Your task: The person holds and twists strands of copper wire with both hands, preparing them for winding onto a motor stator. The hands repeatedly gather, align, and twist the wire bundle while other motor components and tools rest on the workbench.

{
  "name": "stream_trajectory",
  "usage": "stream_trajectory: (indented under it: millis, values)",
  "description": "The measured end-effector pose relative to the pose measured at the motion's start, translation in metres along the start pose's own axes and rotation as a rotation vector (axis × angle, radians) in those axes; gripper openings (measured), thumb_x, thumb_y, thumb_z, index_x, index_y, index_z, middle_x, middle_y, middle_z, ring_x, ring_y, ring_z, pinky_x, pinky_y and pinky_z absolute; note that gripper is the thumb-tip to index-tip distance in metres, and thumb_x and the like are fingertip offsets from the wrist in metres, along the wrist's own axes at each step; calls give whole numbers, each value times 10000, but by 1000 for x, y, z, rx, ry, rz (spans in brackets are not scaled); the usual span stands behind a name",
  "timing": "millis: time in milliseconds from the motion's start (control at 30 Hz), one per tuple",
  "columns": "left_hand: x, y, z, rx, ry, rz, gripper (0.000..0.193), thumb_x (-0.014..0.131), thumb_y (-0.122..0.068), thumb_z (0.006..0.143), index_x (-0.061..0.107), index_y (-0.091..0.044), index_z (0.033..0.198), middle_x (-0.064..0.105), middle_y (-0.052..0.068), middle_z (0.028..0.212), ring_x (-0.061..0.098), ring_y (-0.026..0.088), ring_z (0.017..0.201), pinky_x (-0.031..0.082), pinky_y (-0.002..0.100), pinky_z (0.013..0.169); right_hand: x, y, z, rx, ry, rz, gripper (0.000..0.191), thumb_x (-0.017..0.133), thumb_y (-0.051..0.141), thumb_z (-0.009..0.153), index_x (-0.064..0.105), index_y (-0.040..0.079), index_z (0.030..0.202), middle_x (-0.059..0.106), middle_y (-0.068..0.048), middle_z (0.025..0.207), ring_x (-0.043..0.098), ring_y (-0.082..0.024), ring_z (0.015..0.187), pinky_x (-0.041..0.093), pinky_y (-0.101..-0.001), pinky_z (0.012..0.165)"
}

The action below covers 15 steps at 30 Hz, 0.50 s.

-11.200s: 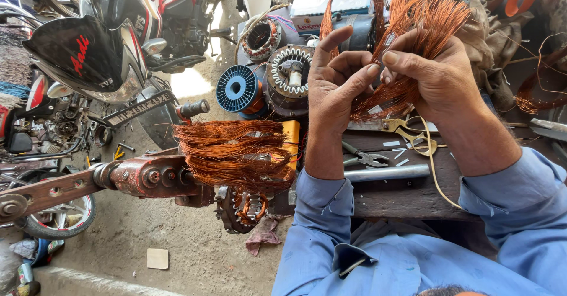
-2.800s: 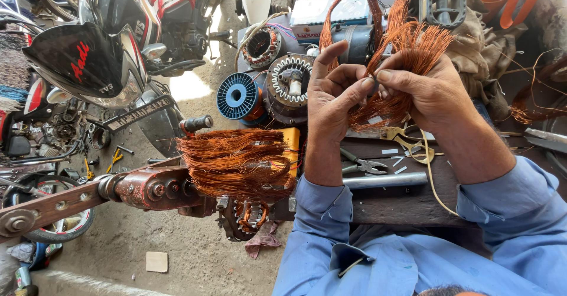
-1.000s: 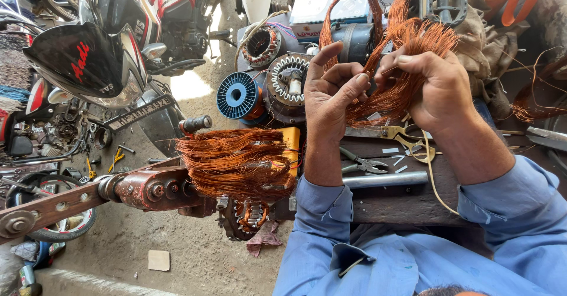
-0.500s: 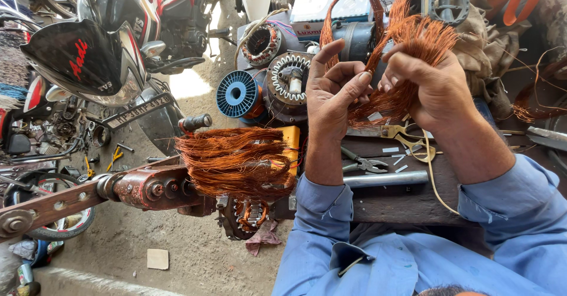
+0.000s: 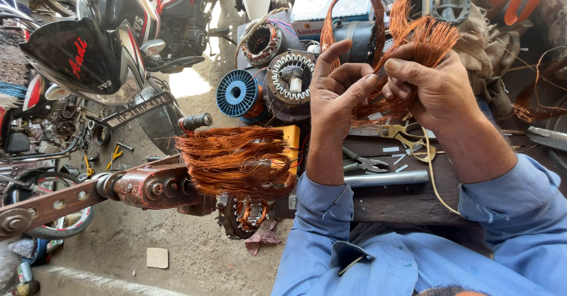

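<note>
Both my hands are raised over a dark workbench (image 5: 407, 198) and hold one bundle of thin copper wire (image 5: 422, 42). My left hand (image 5: 336, 95) pinches strands between thumb and fingers. My right hand (image 5: 434, 86) grips the bundle from the right, its frayed ends fanning upward. A loop of the same wire (image 5: 348, 4) arches behind my left hand. Below left, a bigger tangle of copper wire (image 5: 236, 160) hangs over a rusty red vise arm (image 5: 147, 187).
A blue wire spool (image 5: 237, 92), motor stators (image 5: 290, 83), pliers (image 5: 363, 161), scissors (image 5: 407, 136) and a metal rod (image 5: 384, 179) lie around the bench. A motorcycle (image 5: 112, 42) stands at the left on the dirt ground, with a wheel (image 5: 53, 219) beside it.
My fingers have shifted slightly along the copper strands; both hands stay in the same place with the bundle held between them.
</note>
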<state>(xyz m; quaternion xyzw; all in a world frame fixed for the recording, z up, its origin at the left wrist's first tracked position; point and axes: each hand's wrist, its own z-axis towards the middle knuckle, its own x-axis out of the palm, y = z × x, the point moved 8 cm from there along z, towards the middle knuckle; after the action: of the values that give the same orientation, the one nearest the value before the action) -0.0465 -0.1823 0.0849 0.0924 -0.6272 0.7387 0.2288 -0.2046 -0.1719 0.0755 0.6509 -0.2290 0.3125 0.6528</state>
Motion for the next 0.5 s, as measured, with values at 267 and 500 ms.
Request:
stream_trajectory:
  millis: [267, 500]
  values:
    - [0, -3, 0, 18, 10, -8, 709, 822, -12, 890, 461, -28, 1500, 713, 115, 1006, 665, 108, 823, 535, 222, 675, 4, 4, 0, -28, 26, 41, 61, 602, -2, 1009, 636, -4, 1060, 659, -116, 915, 645, -192, 792, 583, -357, 804]
    - [-1, -3, -1, 12, 1, -37, 686, 803, 6, 910, 463, -30, 1505, 709, 114, 1024, 679, 121, 873, 562, 243, 712, 7, 3, 2, -6, 41, 68, 95, 533, 23, 986, 611, -10, 1030, 647, -142, 888, 672, -235, 842, 590, -374, 838]
